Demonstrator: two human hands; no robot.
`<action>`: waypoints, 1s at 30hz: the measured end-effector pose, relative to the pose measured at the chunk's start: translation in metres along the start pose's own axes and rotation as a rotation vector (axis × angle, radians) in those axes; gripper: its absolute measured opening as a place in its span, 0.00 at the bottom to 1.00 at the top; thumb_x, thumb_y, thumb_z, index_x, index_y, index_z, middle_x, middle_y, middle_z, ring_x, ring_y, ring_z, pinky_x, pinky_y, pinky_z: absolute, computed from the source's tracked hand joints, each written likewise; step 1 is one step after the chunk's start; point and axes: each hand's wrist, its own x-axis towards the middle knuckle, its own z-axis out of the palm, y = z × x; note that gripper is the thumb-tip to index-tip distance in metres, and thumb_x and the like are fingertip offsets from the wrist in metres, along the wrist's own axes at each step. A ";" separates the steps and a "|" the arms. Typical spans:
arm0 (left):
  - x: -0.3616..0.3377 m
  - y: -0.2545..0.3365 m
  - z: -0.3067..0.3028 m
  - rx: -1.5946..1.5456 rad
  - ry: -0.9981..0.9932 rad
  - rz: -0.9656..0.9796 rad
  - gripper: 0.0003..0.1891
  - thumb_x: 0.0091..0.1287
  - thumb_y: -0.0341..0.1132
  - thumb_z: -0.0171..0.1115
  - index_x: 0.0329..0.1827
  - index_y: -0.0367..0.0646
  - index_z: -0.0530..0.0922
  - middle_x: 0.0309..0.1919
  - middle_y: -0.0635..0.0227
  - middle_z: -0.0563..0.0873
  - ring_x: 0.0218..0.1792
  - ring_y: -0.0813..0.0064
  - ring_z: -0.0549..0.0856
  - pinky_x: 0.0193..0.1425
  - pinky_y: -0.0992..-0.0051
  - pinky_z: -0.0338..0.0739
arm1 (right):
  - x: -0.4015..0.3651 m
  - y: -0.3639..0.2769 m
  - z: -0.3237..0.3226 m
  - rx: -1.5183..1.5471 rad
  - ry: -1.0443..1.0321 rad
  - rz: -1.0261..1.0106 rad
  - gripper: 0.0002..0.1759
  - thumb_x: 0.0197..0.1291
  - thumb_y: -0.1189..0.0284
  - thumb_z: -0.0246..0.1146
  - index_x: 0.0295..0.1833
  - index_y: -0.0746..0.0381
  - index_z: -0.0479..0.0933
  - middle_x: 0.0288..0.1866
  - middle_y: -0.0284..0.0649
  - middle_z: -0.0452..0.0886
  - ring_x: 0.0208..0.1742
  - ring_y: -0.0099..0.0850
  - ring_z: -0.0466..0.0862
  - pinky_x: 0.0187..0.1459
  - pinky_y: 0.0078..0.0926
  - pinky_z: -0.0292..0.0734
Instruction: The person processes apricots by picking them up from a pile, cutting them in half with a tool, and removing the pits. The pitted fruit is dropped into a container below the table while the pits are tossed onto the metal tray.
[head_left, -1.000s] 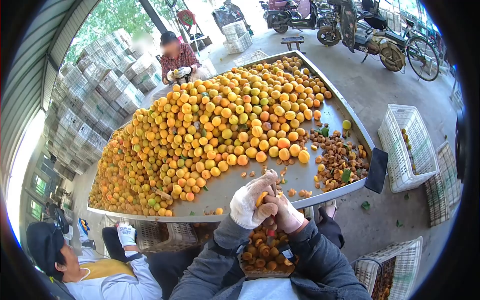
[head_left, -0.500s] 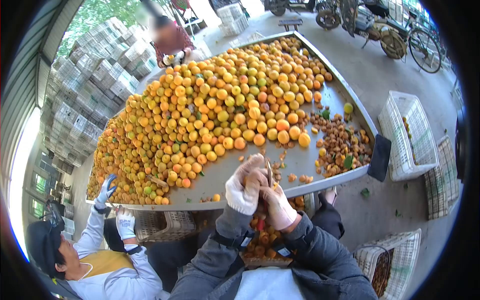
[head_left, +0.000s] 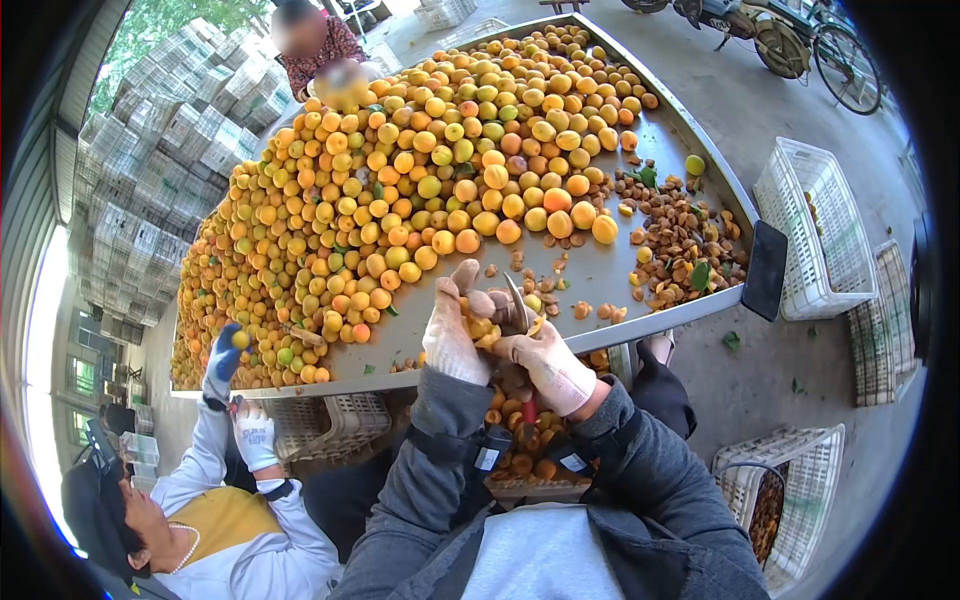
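Note:
My left hand [head_left: 457, 330], in a stained white glove, is closed around an opened yellow-orange apricot [head_left: 482, 328] over the table's near edge. My right hand [head_left: 548, 368], gloved too, is closed beside it on a knife whose curved blade [head_left: 517, 300] points up between the hands; its handle is mostly hidden. Beyond them, a large heap of apricots [head_left: 400, 200] covers much of the metal table [head_left: 400, 345]. A pile of brown pits and scraps [head_left: 685, 245] lies at the table's right. Below my hands, apricot halves [head_left: 522, 464] fill a crate.
A co-worker [head_left: 220, 510] sits at the left, holding an apricot [head_left: 240, 340]; another person [head_left: 318, 50] stands across the table. A black phone-like slab [head_left: 764, 270] is at the table's right corner. White crates [head_left: 815, 235] stand at the right, with a stack [head_left: 150, 190] far left.
The view has tipped down slightly. My hands have moved a little apart, and the opened apricot now shows in my left hand. The seated co-worker's raised hand now holds an apricot.

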 end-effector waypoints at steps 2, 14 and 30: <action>0.009 -0.003 -0.017 -0.253 -0.084 -0.135 0.21 0.76 0.53 0.46 0.56 0.48 0.76 0.25 0.73 0.79 0.40 0.57 0.86 0.47 0.54 0.84 | 0.000 0.002 -0.004 0.034 0.003 0.039 0.16 0.59 0.80 0.56 0.54 0.61 0.71 0.25 0.29 0.72 0.13 0.17 0.66 0.13 0.15 0.60; -0.030 0.013 -0.067 0.113 0.048 -0.192 0.27 0.72 0.58 0.51 0.53 0.40 0.77 0.39 0.62 0.82 0.35 0.68 0.82 0.43 0.67 0.84 | 0.021 -0.027 -0.051 -0.546 0.370 -0.368 0.18 0.64 0.69 0.66 0.56 0.65 0.77 0.37 0.39 0.83 0.32 0.24 0.80 0.37 0.17 0.75; 0.027 0.062 -0.141 2.067 0.195 0.087 0.17 0.62 0.43 0.62 0.50 0.42 0.81 0.45 0.55 0.86 0.50 0.57 0.84 0.57 0.64 0.77 | -0.020 -0.072 -0.097 0.032 0.665 -0.435 0.15 0.70 0.68 0.55 0.57 0.63 0.75 0.29 0.31 0.76 0.13 0.12 0.62 0.12 0.11 0.51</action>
